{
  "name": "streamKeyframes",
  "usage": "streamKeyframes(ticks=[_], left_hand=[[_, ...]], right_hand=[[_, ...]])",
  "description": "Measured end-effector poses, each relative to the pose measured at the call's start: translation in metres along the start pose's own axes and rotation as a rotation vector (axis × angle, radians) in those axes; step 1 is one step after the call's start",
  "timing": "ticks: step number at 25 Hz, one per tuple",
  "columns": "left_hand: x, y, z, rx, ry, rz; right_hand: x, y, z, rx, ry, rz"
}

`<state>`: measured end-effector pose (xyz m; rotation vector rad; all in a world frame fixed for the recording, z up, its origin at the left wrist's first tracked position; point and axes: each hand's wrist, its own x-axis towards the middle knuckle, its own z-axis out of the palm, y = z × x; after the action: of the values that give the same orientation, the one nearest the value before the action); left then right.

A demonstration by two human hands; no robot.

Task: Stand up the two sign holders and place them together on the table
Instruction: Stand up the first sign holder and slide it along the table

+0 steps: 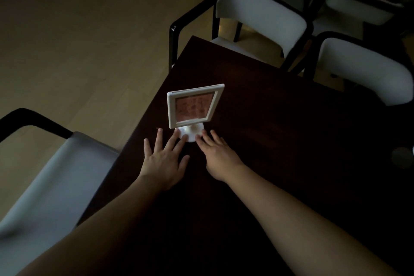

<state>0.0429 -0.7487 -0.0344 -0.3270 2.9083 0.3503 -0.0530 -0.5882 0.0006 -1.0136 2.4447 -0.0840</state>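
Observation:
A white sign holder [194, 105] stands upright on its round base near the left edge of the dark table [280, 141]; its square frame holds a reddish card. My left hand [164, 159] lies flat with fingers spread, the fingertips touching the left of the base. My right hand [215, 152] is also flat and open, fingertips at the right of the base. Neither hand grips anything. Only one sign holder is visible in this dim view.
A white-cushioned chair [262, 18] with a dark frame stands at the table's far end, another [363, 69] at the far right. A grey chair seat [56, 186] sits close at the left. A faint round object [403, 160] lies at the table's right edge.

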Motion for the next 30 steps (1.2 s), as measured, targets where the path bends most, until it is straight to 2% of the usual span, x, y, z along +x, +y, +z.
streamKeyframes(ticks=[7, 17, 23, 30], left_hand=[[-0.006, -0.008, -0.005, -0.006, -0.028, 0.04], [-0.039, 0.01, -0.02, -0.03, 0.048, 0.104], [-0.059, 0.038, -0.029, -0.146, 0.017, 0.174], [-0.075, 0.111, -0.03, -0.241, 0.021, 0.258]], right_hand=[[-0.009, -0.001, -0.002, 0.067, -0.022, 0.01], [-0.067, -0.002, 0.003, 0.081, 0.177, 0.017], [-0.118, 0.007, 0.011, 0.146, 0.203, 0.14], [-0.188, 0.067, 0.023, 0.189, 0.275, 0.262]])
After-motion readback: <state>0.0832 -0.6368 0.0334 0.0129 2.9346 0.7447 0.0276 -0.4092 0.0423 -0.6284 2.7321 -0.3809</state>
